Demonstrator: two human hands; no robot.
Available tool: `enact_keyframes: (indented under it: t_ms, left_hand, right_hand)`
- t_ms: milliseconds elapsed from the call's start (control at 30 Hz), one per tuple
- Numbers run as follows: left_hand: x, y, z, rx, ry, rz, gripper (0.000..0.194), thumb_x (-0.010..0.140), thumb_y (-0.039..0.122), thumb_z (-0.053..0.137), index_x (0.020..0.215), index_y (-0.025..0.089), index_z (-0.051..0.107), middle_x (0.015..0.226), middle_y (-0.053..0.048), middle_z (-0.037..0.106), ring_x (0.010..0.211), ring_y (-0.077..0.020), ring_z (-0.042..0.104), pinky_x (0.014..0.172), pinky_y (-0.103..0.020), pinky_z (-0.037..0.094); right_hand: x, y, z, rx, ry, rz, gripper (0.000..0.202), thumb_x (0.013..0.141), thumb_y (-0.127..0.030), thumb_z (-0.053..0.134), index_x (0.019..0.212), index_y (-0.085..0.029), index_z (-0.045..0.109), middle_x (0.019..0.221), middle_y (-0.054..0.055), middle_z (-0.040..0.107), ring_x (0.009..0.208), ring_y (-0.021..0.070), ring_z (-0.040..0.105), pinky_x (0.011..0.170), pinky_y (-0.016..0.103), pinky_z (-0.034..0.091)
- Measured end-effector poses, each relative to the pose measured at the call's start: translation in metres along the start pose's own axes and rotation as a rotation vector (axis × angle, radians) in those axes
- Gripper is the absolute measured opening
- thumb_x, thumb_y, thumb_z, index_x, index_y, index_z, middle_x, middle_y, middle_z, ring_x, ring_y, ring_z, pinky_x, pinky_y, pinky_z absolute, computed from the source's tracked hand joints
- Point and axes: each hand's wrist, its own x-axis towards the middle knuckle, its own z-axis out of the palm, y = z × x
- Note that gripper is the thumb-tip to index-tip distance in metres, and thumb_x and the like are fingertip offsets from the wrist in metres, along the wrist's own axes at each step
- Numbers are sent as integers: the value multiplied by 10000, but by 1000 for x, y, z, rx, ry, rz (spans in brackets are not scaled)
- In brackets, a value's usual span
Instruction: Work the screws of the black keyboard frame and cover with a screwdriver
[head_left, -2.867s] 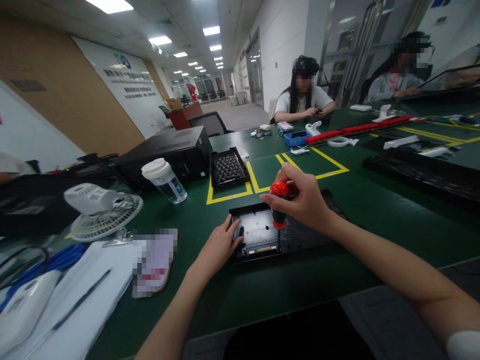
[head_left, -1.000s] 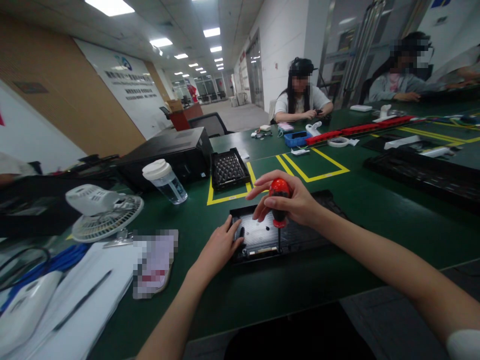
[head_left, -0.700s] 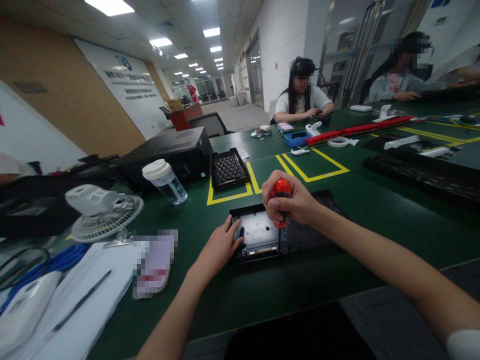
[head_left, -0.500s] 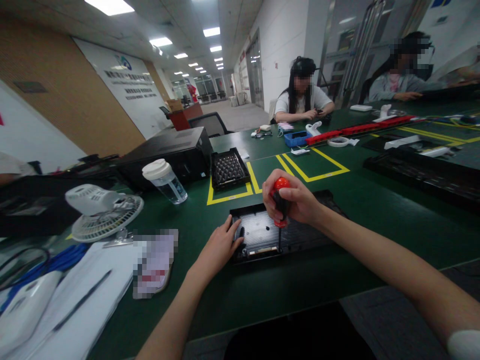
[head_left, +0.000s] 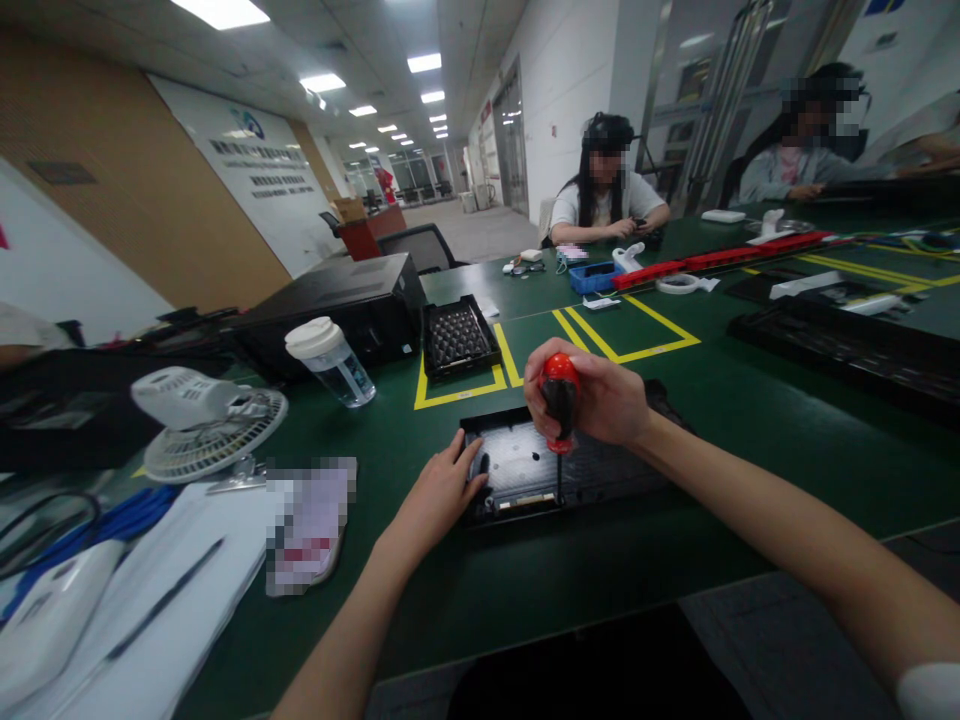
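Note:
A black plastic panel point(head_left: 517, 450) with a raised rim lies flat on the table in front of me. My right hand point(head_left: 600, 390) is wrapped round the red and black handle of a screwdriver point(head_left: 560, 400). Its shaft points straight down, and the tip meets the panel's near edge beside a thin pale strip point(head_left: 527, 501). My left hand point(head_left: 446, 485) rests on the panel's left end with its fingers spread. The right forearm hides part of the panel's right side. Whether a screw sits under the tip is too small to tell.
On the left are a white fan point(head_left: 214, 420), a lidded cup point(head_left: 330, 362), a phone point(head_left: 311, 525) and papers with a pen point(head_left: 165, 600). Behind the panel stand a black tray point(head_left: 459, 340) and a large black case point(head_left: 337, 305). More black panels point(head_left: 847, 360) lie right. Co-workers sit across the table.
My right hand has turned a little round the screwdriver handle, its back and wrist shifting slightly right. The screwdriver tip, the panel and my left hand stay in place.

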Motion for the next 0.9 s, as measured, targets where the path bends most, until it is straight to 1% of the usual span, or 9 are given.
enact_keyframes:
  t_ms: [233, 400, 600, 900]
  left_hand:
    - [0, 1, -2, 6, -4, -3, 492, 905, 377, 423, 1361, 200, 373, 1472, -167, 296, 1265, -277, 438, 1019, -421, 378]
    - [-1, 0, -1, 11, -11, -2, 497, 908, 383, 416, 1368, 202, 363, 1473, -169, 293, 1259, -278, 445, 1017, -418, 380]
    - [-1, -2, 2, 18, 2, 7, 499, 904, 391, 426, 1363, 204, 367, 1471, -164, 301, 1248, -273, 459, 1018, -408, 379]
    - [0, -2, 2, 15, -7, 6, 499, 904, 394, 422, 1365, 213, 363, 1469, -162, 306, 1255, -278, 451, 1007, -418, 390]
  right_hand:
    - [0, -2, 0, -14, -8, 15, 248, 857, -343, 340, 949, -158, 477, 690, 16, 550, 505, 129, 543, 441, 247, 428]
    - [0, -4, -2, 3, -46, 6, 241, 863, -298, 347, 951, -133, 500, 725, 36, 573, 541, 145, 574, 491, 278, 451]
    - [1, -4, -7, 34, -95, 5, 248, 861, -307, 377, 946, -114, 507, 773, 61, 596, 579, 169, 606, 503, 293, 461]
    - [0, -7, -9, 4, -120, 9, 228, 837, -306, 443, 946, -122, 519, 798, 57, 609, 610, 168, 626, 536, 304, 491]
